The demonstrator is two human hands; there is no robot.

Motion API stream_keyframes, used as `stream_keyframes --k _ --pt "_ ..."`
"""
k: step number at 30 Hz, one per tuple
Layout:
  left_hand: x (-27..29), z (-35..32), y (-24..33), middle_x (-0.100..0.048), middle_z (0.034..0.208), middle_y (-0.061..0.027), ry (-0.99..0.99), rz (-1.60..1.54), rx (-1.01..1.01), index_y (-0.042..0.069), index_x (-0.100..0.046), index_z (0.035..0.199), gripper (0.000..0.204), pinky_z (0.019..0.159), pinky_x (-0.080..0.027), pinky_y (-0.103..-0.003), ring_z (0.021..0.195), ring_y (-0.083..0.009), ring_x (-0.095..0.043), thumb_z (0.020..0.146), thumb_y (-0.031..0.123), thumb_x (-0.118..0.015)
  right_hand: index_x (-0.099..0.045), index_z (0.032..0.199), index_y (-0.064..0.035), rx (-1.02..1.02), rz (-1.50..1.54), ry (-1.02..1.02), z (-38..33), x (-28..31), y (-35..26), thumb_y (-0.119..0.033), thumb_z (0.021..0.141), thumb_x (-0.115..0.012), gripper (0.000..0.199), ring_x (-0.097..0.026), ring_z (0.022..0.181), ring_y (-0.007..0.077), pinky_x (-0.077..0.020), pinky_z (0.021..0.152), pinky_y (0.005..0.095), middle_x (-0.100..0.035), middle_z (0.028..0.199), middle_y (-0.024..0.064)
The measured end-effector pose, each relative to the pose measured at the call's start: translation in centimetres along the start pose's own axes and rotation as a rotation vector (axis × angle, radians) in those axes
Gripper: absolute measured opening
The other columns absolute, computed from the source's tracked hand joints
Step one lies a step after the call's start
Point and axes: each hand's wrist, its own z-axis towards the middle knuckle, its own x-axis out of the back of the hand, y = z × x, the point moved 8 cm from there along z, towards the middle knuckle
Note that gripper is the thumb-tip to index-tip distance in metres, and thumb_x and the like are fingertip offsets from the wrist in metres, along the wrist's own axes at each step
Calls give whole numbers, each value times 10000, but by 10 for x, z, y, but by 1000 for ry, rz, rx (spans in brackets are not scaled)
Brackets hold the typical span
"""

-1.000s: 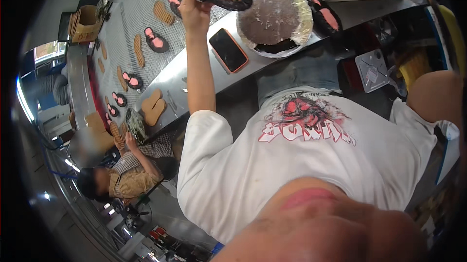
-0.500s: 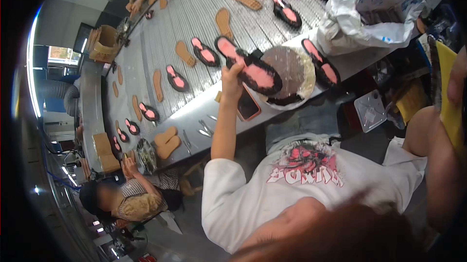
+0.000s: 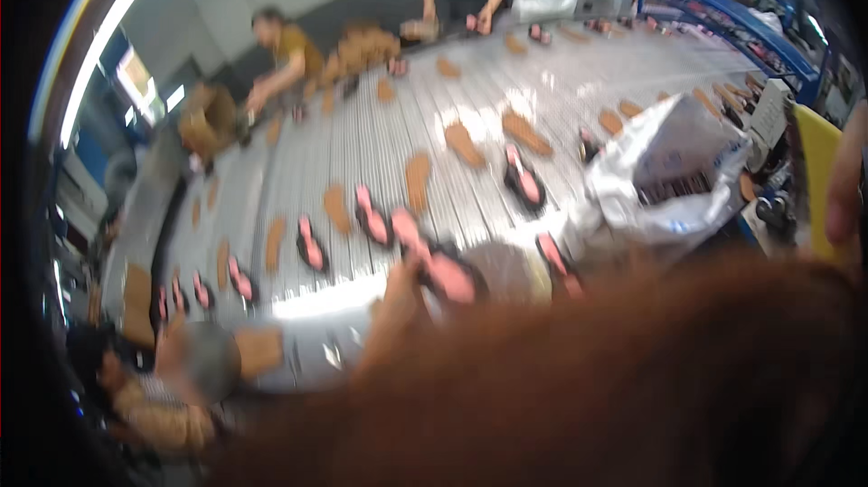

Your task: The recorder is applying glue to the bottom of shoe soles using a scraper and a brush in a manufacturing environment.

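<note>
My left hand (image 3: 398,297) is closed around the narrow middle of a black sandal (image 3: 449,277) with a pink sole face turned up. The sandal hangs over the near edge of the metal work surface. Just beyond it, partly covered, stands a round pot (image 3: 511,268) with a brown top. Nearby lie another pink-faced sandal (image 3: 372,220) and a brown sole (image 3: 337,207). At the right rim my right hand (image 3: 847,189) shows only in part, blurred, beside a yellow sheet-like thing (image 3: 816,143); its grip is hidden. Blurred brown hair covers the lower picture.
Brown soles (image 3: 463,143) and black-and-pink sandals line the wide ribbed conveyor (image 3: 515,71). A white plastic bag (image 3: 619,184) stands open at its right. Small metal tools (image 3: 334,353) lie on the near ledge. Co-workers (image 3: 303,55) stand at the far side and lower left.
The view has tilted up, bringing in the far conveyor and another co-worker; my shirt has dropped out of sight. My left hand still holds the sandal, now lower in the picture.
</note>
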Motion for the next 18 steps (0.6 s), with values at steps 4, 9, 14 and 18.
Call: stream_keyframes --k 4,9,14,18 --pt "-5 -1 3 -616 1243 -83 -23 -52 3 28 -540 1271 521 1007 -461 -420 1149 -241 -591 981 459 -503 -407 1264 56 -90 5 40 3 -7 45 -215 669 -809 767 -544 1007 200 -430 844 299 -583 1149 163" --pt "-13 -6 6 -623 1243 -79 -19 -250 64 42 -522 1297 444 1046 -428 -456 1197 -235 -561 993 364 -490 -397 1306 60 -172 23 123 -14 -20 74 -237 653 -840 843 -553 1058 216 -433 887 313 -586 1180 177" --pt "-24 -25 31 -674 1100 -71 -19 -35 -69 4 -583 1176 294 709 -544 -283 929 -148 -663 990 223 -525 -386 1347 65 -360 150 412 -21 -36 89 -260 638 -871 918 -562 1109 232 -436 931 327 -589 1210 190" --pt "-28 -44 44 -672 818 -4 110 65 -150 1 -648 1049 208 509 -402 -176 640 -34 -573 964 183 -596 -378 1381 68 -506 433 663 -21 -81 116 -278 626 -896 978 -569 1149 245 -438 966 338 -592 1234 201"
